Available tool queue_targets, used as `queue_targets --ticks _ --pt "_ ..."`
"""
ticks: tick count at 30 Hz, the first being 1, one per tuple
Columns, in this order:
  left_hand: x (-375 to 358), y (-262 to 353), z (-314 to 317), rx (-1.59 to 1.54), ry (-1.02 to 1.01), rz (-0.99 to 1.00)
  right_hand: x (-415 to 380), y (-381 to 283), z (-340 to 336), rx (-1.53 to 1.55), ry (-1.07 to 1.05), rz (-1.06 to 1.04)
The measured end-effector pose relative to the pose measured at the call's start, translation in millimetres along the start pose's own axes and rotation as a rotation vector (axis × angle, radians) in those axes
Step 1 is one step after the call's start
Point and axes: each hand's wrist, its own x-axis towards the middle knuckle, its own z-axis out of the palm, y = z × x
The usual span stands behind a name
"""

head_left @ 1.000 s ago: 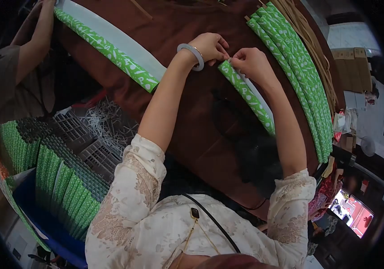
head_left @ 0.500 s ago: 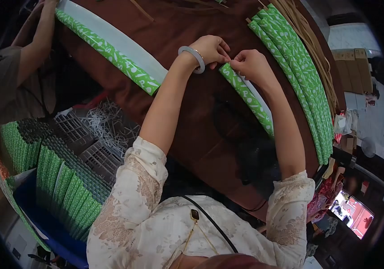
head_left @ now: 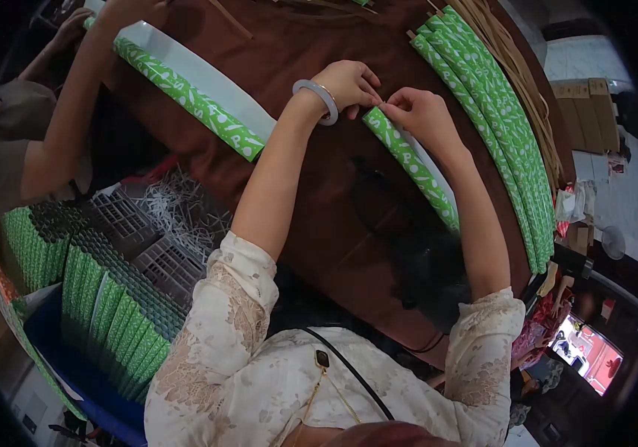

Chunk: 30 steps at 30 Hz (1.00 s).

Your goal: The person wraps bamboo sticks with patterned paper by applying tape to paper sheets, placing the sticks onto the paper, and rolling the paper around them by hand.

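At six o'clock, nearest, a pale lace-patterned blouse [head_left: 267, 384] is being worn, and it is being crossed by a dark strap [head_left: 348, 370]. Just past twelve o'clock, the left hand [head_left: 345, 83] is being held with its fingers curled, its fingertips near those of the right; whether anything is being gripped by it cannot be told. A pale bangle [head_left: 330, 104] is being worn at its wrist. Towards half past one, the right hand [head_left: 419, 115] is being held with thumb and forefinger pinched at the upper end of a short green strip [head_left: 416, 173]. That strip, white-printed, is being supported on a brown cloth [head_left: 311, 201], slanting from one o'clock towards three. At two o'clock, a row of overlapping green strips [head_left: 486, 141] is being bordered by brown bands [head_left: 516, 82]. Between ten and eleven, a long green strip [head_left: 192, 103] is being reached over by another person's forearm [head_left: 73, 127]. At nine, white shreds [head_left: 181, 201] are being held in grey crates [head_left: 159, 261]; at eight, green rolls [head_left: 110, 313] are being kept stacked. Farther off, past two o'clock, brown cartons [head_left: 587, 119] are being displayed.
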Motion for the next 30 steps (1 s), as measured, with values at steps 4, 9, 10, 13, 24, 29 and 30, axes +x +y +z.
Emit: queue_targets --ticks 4,9,10,13,24,29,30 --pt "-0.9 0.8 -0.5 -0.016 -0.019 -0.001 1.4 -7.0 -1.7 -0.047 -0.025 0.042" --pt "-0.9 2.6 0.1 -0.006 -0.011 -0.018 3.3 -8.7 -1.4 -0.054 -0.027 0.052" --pt "-1.6 4.1 0.1 0.005 -0.005 -0.026 4.1 -8.2 -1.0 -0.053 -0.026 0.054" --pt "-2.2 5.8 -0.2 0.003 -0.002 -0.031 5.8 -5.9 0.8 -0.054 -0.054 0.103" --pt "-1.9 4.6 0.6 -0.005 0.005 -0.021 -7.1 0.6 -1.4 0.125 -0.046 0.060" --pt "-1.9 5.6 0.3 0.032 0.014 -0.026 -7.0 5.5 9.8 0.048 0.083 -0.008" --pt "-2.2 6.2 0.2 0.040 0.012 -0.030 -6.4 6.0 10.6 0.019 0.105 -0.025"
